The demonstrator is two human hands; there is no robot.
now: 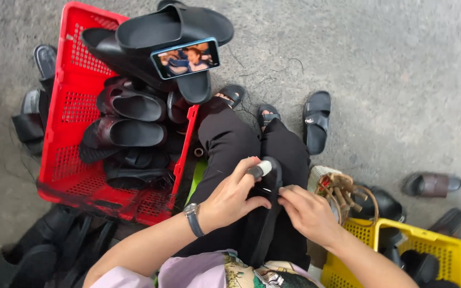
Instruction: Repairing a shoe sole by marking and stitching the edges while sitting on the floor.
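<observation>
A black slide sandal (269, 213) lies sole-up along my lap, between my knees in black trousers. My left hand (234, 194), with a dark watch on the wrist, grips the sandal near its top and also holds a small white-tipped tool (261, 169) against it. My right hand (308, 212) rests beside the sandal on the right, its fingertips pinching at the sandal's edge.
A red plastic crate (62, 114) on the left holds several black sandals; a phone (185, 57) showing a video is propped on the top one. A yellow crate (428, 250) with more sandals stands at the lower right. Loose sandals (316, 121) lie on the concrete floor.
</observation>
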